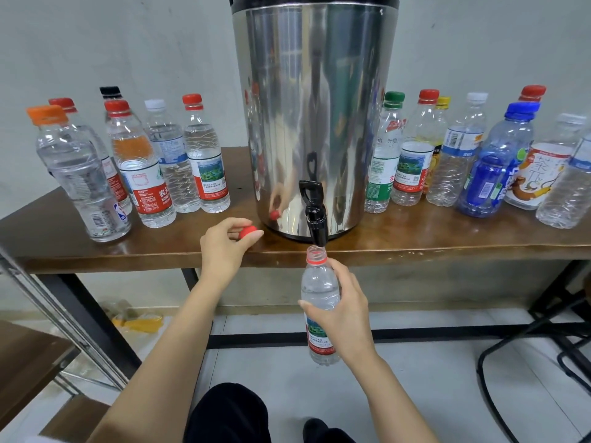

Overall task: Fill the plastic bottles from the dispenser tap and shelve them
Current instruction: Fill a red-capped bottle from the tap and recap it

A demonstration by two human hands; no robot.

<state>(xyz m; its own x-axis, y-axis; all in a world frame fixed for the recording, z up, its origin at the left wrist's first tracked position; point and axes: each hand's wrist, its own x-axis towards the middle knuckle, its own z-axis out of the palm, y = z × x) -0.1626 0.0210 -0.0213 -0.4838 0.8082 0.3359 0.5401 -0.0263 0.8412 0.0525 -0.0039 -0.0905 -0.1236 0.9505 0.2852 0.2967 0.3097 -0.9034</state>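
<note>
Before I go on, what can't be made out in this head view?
All head view:
- Dispenser: lid cut off by the top edge; its steel wall hides the water level.
- Tap: spout meets the mouth of the held bottle; whether water runs is too fine to see.
- Middle of the held bottle: covered by the right hand.
- Black-capped bottle: body hidden behind front-row bottles.

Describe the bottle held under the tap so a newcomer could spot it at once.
Start at the big steel dispenser on the wooden table and follow its black tap down past the table edge. Just below the spout, the right hand grips a clear bottle with a red-and-green label. Unlike the bottles standing on the table, it is uncapped.
</note>
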